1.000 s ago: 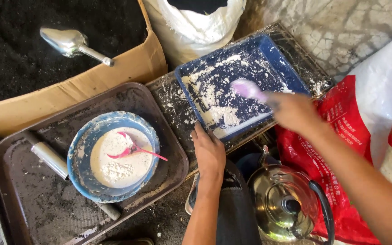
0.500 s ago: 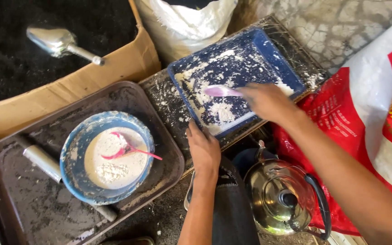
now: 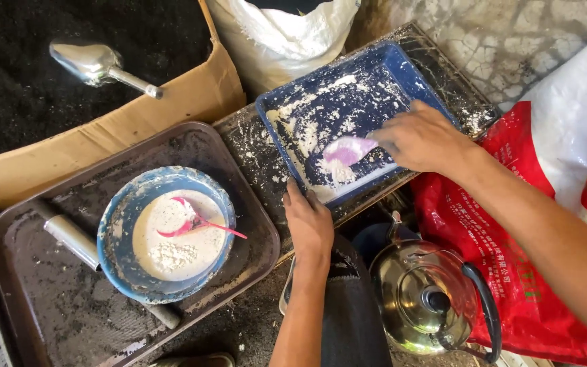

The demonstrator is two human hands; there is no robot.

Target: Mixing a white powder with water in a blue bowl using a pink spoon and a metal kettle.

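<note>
The blue rectangular tray (image 3: 375,81) sits tilted on a powder-dusted wire rack (image 3: 456,75), smeared with white flour-like residue, and both your hands are at it. Your right hand (image 3: 422,139) reaches in over the tray's right rim, its grip clamped on the handle of a pale pink spoon (image 3: 346,149) whose bowl lies against the tray floor among the white clumps. Your left hand (image 3: 309,221) is at the tray's near edge, fingers (image 3: 292,197) hooked over the rim, the grip closed on that edge. Just to the left, on a dark brown baking tray (image 3: 191,146), stands a blue bowl (image 3: 120,224) holding a white batter-like mix with a lump of dry powder in it and a second pink spoon (image 3: 195,224) resting across it. A metal cylinder (image 3: 69,234) lies partly under the bowl's left side. Beyond that tray, a cardboard box (image 3: 103,146) is filled with dark soil-like material, and a shiny metal scoop (image 3: 96,64) lies on top of it. A white sack (image 3: 280,34) stands behind the blue tray. Near your right forearm, a steel kettle (image 3: 429,299) with a black handle sits low beside a red and white printed bag (image 3: 552,224).
</note>
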